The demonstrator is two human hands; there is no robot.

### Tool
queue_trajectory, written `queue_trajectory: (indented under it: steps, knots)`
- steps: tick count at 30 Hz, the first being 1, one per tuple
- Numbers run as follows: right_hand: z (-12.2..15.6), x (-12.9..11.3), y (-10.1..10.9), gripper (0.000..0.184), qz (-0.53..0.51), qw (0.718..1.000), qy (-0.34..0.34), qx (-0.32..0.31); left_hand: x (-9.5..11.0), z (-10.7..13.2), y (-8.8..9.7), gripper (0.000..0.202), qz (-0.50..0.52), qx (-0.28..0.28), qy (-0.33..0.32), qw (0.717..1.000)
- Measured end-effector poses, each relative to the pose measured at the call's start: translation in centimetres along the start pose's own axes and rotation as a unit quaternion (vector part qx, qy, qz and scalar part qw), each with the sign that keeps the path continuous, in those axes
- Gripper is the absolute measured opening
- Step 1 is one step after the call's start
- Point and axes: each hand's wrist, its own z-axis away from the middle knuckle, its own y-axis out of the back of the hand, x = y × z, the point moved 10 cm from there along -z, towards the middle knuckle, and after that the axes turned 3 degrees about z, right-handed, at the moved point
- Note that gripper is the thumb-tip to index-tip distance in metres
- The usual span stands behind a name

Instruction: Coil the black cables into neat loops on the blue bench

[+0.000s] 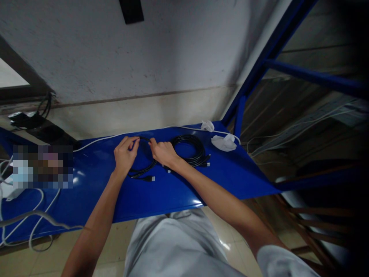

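Observation:
On the blue table lies a black USB cable [147,167] wound into a loose coil, its plug end resting on the surface in front of it. My left hand [126,152] pinches the coil's far edge from the left with thumb and fingers. From the right, my right hand [163,151] is closed round the same coil at its upper right; part of the cable is hidden beneath it. Just beyond my right hand sits a second, thicker coil of black cable [191,152], with connectors showing at its front edge.
White crumpled pieces [224,142] lie at the table's [227,179] right end. A white cord [112,136] runs along the back by the wall. At left are tangled white cables [43,213] and a pixelated patch. A blue metal frame [259,73] rises at right.

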Motion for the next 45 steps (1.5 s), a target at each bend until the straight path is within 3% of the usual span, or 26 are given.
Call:
queue_trajectory:
  steps: [7, 15, 27, 32, 40, 45]
  knots:
    - [-0.1, 0.3, -0.3, 0.046, -0.007, 1.000, -0.009, -0.011, -0.6, 0.0, -0.4, 0.018, -0.035, -0.015, 0.020, 0.999]
    - [-0.2, 0.2, -0.6, 0.043, -0.005, 1.000, -0.007, -0.012, -2.2, 0.5, -1.6, 0.011, -0.082, -0.070, 0.077, 0.991]
    - [0.0, -0.1, 0.2, 0.044, -0.006, 1.000, 0.001, 0.000, -1.5, 0.5, -0.6, 0.030, -0.071, -0.012, 0.077, 0.994]
    - [0.0, -0.1, 0.3, 0.044, -0.006, 1.000, 0.005, 0.006, -2.1, 0.7, -0.9, 0.031, -0.091, -0.026, 0.109, 0.990]
    - [-0.1, 0.0, -0.1, 0.043, -0.006, 1.000, 0.004, 0.009, -3.7, 0.8, -1.5, 0.024, -0.001, -0.036, 0.131, 0.991]
    - [-0.1, 0.0, 0.1, 0.042, 0.001, 0.999, 0.012, 0.030, -3.6, 0.7, -1.7, 0.020, 0.048, -0.034, 0.120, 0.991]
